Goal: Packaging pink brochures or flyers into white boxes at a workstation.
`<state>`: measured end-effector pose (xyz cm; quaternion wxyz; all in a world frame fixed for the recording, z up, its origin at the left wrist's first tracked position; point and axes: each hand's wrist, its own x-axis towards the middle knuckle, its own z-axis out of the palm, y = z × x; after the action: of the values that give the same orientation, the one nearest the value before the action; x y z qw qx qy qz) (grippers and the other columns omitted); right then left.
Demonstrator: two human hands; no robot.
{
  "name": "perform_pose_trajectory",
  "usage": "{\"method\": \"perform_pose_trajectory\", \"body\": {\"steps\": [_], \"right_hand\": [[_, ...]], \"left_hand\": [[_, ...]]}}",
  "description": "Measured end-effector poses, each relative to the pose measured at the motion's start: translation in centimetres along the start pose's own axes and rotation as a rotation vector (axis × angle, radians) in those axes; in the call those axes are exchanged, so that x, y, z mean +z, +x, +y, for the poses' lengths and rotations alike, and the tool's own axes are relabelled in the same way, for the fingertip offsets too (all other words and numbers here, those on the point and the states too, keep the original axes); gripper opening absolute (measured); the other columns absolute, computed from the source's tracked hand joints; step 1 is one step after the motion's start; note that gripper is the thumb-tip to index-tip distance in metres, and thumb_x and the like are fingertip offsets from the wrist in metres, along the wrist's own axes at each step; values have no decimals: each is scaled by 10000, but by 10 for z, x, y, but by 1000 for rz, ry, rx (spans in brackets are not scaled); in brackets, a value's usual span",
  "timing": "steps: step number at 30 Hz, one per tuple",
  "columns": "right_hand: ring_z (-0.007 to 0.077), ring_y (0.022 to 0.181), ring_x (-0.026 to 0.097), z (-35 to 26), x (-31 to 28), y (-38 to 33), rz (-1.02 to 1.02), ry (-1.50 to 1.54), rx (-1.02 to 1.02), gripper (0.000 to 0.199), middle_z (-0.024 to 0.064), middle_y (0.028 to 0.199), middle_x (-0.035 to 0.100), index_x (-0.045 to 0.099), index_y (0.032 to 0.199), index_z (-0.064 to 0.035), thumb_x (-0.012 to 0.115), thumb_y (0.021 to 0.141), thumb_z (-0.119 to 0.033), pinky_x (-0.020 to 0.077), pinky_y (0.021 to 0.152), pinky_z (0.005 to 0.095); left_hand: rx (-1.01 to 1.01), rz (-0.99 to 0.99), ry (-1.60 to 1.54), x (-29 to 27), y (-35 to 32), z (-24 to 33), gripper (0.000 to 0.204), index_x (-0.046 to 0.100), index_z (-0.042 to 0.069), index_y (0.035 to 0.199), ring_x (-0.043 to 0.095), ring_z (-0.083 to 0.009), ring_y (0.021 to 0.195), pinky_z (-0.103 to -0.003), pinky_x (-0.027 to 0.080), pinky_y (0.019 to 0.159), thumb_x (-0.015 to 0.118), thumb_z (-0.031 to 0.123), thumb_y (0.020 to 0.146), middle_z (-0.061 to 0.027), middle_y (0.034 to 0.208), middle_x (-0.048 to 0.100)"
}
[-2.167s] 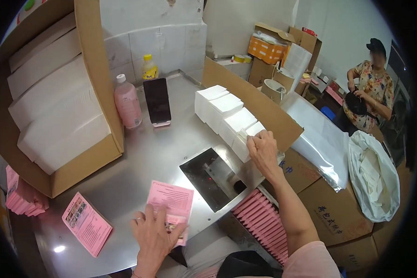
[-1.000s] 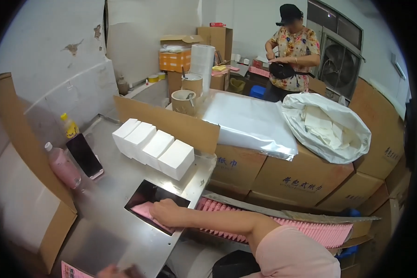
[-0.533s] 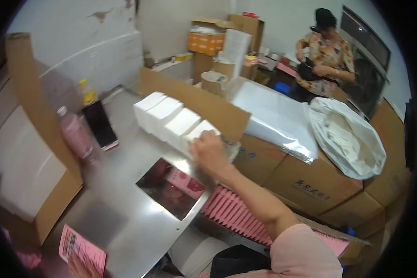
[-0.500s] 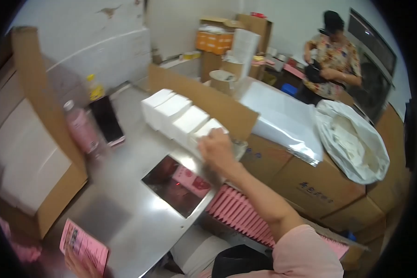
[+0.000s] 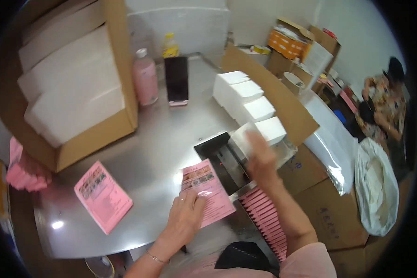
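My left hand (image 5: 187, 215), a ring on one finger, grips the left edge of a pink printed leaflet (image 5: 211, 192). That leaflet lies over the near left side of a dark rectangular opening (image 5: 222, 162) in the metal table. Blurred by motion, my right hand (image 5: 262, 155) is just beyond the opening, its fingers against a smeared white piece (image 5: 240, 136) that looks like folded paper. Several white paper stacks (image 5: 259, 109) stand in a row behind it. At the left lies a pile of the same pink leaflets (image 5: 104, 199).
A carton (image 5: 118, 60) of white paper stands at the left, by a pink bottle (image 5: 145, 78) and a propped phone (image 5: 176, 78). Pink pieces (image 5: 264, 211) fill a row below my right forearm. Cartons (image 5: 331, 217) and a white bag (image 5: 377, 185) are at the right. Another person (image 5: 384, 104) works beyond.
My left hand has brought a pink leaflet from the left pile to the opening. My right hand has come away from the nearest white stack toward the opening. The view has turned left.
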<state>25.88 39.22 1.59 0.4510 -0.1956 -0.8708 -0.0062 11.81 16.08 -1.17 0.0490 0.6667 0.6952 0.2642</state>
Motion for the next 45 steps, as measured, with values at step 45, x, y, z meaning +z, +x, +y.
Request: {"method": "perform_pose_trajectory", "body": {"steps": [45], "right_hand": [[382, 981, 576, -78, 71, -17, -628, 90, -199, 255, 183, 993, 594, 641, 1042, -12, 620, 835, -158, 272, 1042, 722]], "left_hand": [[-209, 189, 112, -18, 8, 8, 744, 383, 41, 1473, 536, -325, 793, -424, 447, 735, 674, 76, 790, -162, 930, 527]]}}
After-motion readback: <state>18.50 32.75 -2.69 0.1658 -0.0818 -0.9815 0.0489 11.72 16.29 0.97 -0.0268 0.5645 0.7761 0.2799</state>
